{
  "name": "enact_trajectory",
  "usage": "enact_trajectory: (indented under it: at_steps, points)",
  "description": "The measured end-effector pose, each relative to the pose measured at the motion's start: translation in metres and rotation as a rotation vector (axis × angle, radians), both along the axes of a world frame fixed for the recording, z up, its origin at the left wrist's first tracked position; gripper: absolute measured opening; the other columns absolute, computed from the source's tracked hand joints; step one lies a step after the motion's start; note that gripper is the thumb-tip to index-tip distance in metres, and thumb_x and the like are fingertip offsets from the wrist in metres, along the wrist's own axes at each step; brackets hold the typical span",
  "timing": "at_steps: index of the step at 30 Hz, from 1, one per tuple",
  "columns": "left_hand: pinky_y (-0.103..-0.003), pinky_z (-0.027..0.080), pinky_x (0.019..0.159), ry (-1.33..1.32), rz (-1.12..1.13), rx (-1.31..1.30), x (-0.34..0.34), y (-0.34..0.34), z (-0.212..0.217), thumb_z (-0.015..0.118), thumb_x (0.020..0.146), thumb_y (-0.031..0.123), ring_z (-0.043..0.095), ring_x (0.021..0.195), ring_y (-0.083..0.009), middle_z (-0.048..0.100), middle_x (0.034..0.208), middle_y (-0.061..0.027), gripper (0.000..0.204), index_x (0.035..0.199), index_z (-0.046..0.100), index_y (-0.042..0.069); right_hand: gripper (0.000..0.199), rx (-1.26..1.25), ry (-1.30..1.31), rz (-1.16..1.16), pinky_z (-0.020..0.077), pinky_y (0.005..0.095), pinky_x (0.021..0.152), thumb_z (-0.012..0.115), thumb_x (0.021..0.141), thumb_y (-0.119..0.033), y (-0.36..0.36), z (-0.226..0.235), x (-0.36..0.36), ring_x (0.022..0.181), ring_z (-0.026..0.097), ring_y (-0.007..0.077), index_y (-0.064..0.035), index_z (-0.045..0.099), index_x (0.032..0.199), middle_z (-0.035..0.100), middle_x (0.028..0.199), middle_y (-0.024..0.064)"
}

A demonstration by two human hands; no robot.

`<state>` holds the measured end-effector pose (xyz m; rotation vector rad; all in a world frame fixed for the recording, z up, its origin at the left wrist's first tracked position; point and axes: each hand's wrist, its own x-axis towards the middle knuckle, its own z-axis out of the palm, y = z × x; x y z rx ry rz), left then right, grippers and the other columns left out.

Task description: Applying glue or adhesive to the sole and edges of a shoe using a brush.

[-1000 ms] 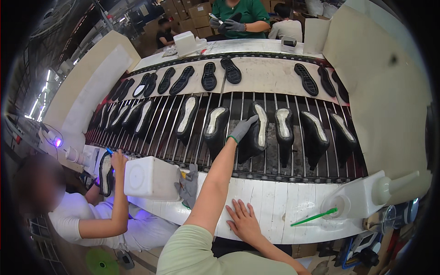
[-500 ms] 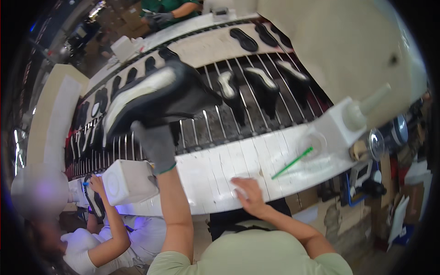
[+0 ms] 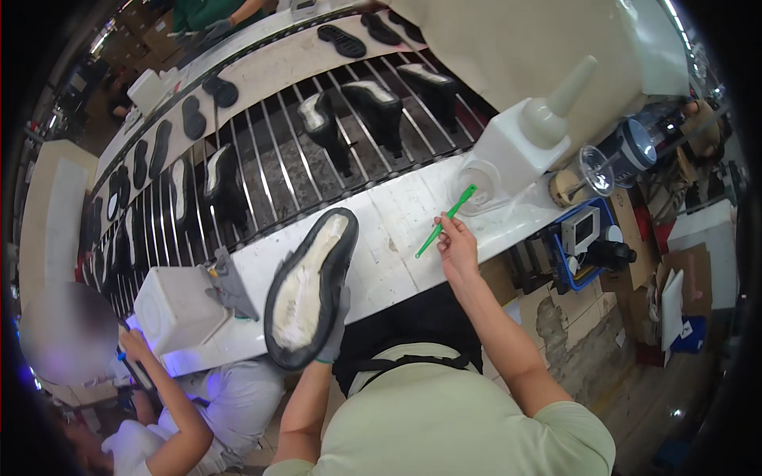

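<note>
Grey-gloved left hand (image 3: pixel 337 327) clasps the black, cream-bottomed shoe (image 3: pixel 305 289) underside up, presumably keeping that face accessible, while the bare right hand (image 3: pixel 459 247) pinches a slim green plastic stick (image 3: pixel 430 239)!

**Six shoe uppers (image 3: pixel 373 95) can be counted; more crowd together**

One upper is in the left hand (image 3: pixel 338 327). Three sit at the right end of the rod rack (image 3: pixel 278 155), two farther left; those near its left end overlap too much to count.

Outsoles (image 3: pixel 341 41): three at the right end of the beige strip (image 3: pixel 278 71), four spaced out toward the left, the rest uncountable at its left end.

Right end of the white worktop (image 3: pixel 381 246): one nozzled bottle (image 3: pixel 520 151), one clear dish (image 3: pixel 490 194). Left part: one white container (image 3: pixel 171 305), plus grey glove material (image 3: pixel 230 285), number unclear.

One slim green tool (image 3: pixel 460 204) is in the right hand (image 3: pixel 458 247).

Past the near edge, right: one blue basket (image 3: pixel 579 276).
</note>
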<state>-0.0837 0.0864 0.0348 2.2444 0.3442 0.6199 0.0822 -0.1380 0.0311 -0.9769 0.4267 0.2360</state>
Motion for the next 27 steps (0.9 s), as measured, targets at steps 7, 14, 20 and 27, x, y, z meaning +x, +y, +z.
enact_trajectory:
  at_steps: [7,14,20,27]
  points:
    - [-0.041,0.029,0.11,0.092,0.019,0.205,-0.021,-0.029,0.023,0.063,0.09,0.015,0.039,0.131,-0.03,0.045,0.141,-0.0149,0.053,0.138,0.044,0.003,0.016,-0.174,-0.28,-0.041,0.039,0.0208,0.07,0.064,0.09,-0.013,-0.047,0.063,-0.01,0.077,0.054,0.0057,-0.0069,0.065,0.105,0.066,0.091,-0.0012]
    - [-0.039,0.028,0.111,0.237,0.047,0.246,-0.024,-0.041,0.036,0.066,0.087,0.022,0.039,0.13,-0.0325,0.043,0.142,-0.0157,0.062,0.14,0.04,0.003,0.022,-1.322,-0.48,0.253,0.0455,0.0288,0.068,0.066,0.084,-0.011,-0.115,0.09,0.031,0.072,0.061,0.016,-0.0015,0.068,0.104,0.069,0.081,0.0084]
    - [-0.041,0.028,0.11,0.187,0.003,0.316,-0.019,-0.04,0.043,0.066,0.087,0.025,0.039,0.13,-0.0344,0.043,0.142,-0.0159,0.064,0.141,0.039,0.004,0.011,-1.994,-0.593,0.36,0.0508,0.0432,0.069,0.065,0.082,-0.013,-0.08,0.093,0.039,0.078,0.064,0.0329,-0.0026,0.063,0.084,0.064,0.086,0.0133]
    - [-0.038,0.028,0.111,0.158,0.045,0.065,-0.016,-0.029,0.005,0.067,0.086,0.01,0.041,0.13,-0.0264,0.044,0.143,-0.012,0.058,0.139,0.043,0.004,0.009,-2.115,-0.58,0.467,0.0515,0.0454,0.068,0.062,0.083,-0.011,-0.074,0.098,0.045,0.078,0.064,0.0338,-0.0024,0.062,0.082,0.061,0.083,0.0143]
